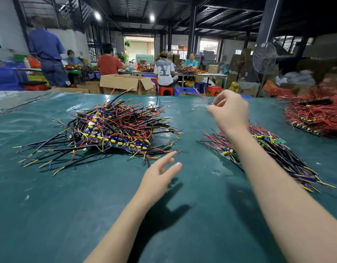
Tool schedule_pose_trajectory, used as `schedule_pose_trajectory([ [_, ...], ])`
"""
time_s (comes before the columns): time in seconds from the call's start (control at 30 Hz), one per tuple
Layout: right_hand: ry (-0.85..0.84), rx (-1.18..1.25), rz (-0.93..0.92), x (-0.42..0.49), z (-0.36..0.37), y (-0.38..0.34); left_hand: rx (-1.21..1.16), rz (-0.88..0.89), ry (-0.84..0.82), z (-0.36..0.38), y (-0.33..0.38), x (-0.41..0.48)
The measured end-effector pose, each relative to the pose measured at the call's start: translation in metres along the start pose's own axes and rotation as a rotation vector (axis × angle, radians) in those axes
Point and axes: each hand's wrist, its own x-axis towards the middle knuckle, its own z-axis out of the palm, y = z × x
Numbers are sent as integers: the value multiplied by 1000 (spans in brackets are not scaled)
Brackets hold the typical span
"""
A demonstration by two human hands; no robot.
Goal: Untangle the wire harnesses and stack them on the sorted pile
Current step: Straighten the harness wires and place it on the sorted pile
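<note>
— How will these harnesses handle for us?
— Light, floppy and snaggy, we judge. The tangled pile [114,130] lies left, the sorted pile [268,154] right. We'd grip by the boards.
— Our hands?
— Our left hand [160,173] hovers loose-fingered, holding nothing; our right hand [228,111] pinches a thin red wire [202,97]

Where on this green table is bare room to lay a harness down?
Bare: the wide near strip of table around the left hand, and the lane between the tangled pile and the sorted pile. Crowded: the right, where the right hand, pinching a wire, reaches over the sorted pile, red pile beyond.
</note>
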Motion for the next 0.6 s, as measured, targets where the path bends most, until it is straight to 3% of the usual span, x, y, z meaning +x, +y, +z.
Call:
schedule_pose_trajectory([
  [0.13,12,-434,-56,45,-27,45,108,55,21,7,-3,2],
  [0.27,-182,-720,79,28,-13,118,402,135,-34,9,-10,-2],
  [0.33,-251,-714,178,13,-4,143,463,160,-46,10,-13,-2],
  [0.4,-218,-605,289,18,0,145,464,168,-33,8,-13,2],
  [0.6,-209,-562,329,25,1,141,459,173,-8,8,-20,5],
])
